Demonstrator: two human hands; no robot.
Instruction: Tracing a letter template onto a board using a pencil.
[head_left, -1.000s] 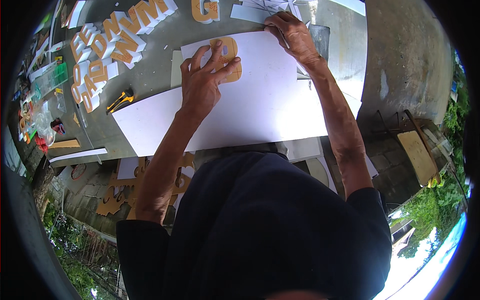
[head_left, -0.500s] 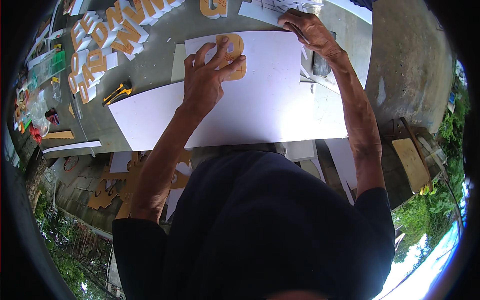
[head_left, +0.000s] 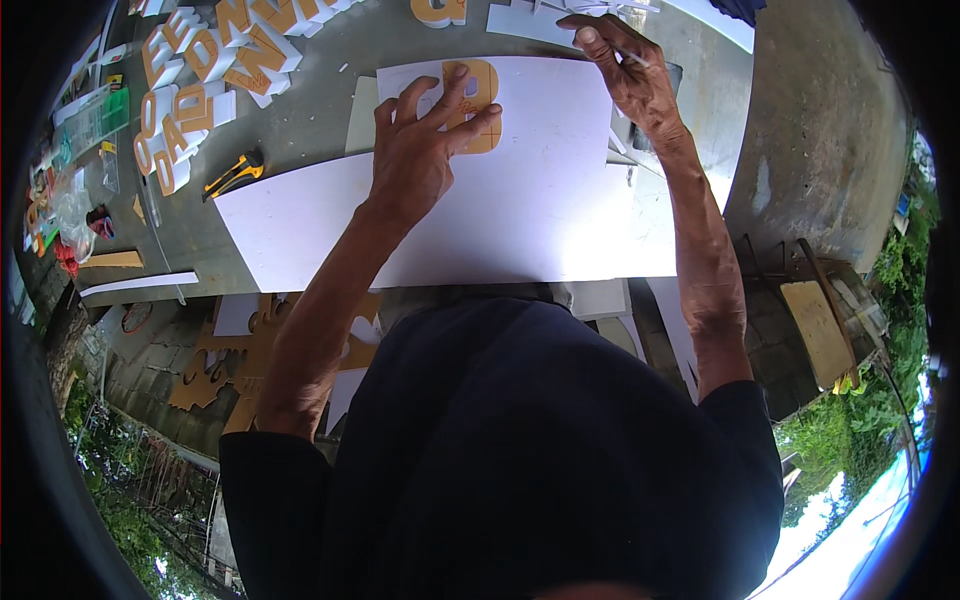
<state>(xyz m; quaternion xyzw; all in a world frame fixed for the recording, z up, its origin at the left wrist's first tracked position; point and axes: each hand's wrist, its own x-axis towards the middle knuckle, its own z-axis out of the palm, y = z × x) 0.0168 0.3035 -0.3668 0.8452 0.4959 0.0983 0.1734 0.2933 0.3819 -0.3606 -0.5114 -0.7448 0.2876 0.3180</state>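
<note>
My left hand (head_left: 415, 155) lies with fingers spread over a brown letter-shaped piece (head_left: 484, 110), fingertips pressing it against a large white sheet (head_left: 500, 220). The piece has rounded right corners and pen marks on its face. Beyond the sheet's far right corner, my right hand (head_left: 635, 90) is raised, thumb and fingers closed around a slim, pen-like tool (head_left: 634, 59). Only a pale bit of that tool shows between the fingers, so its exact kind is unclear.
Several brown-faced, white-sided letters (head_left: 205, 60) stand at the far left, with another letter (head_left: 438, 10) at the far edge. A yellow-black utility knife (head_left: 235, 174) lies left of the sheet. White strips (head_left: 590, 8) lie at the far right, and a dark block (head_left: 672, 85) sits behind my right hand.
My right hand has turned, its thumb now showing, and the slim tool has tilted with it. My left hand still presses the brown piece. The whole view has shifted slightly.
</note>
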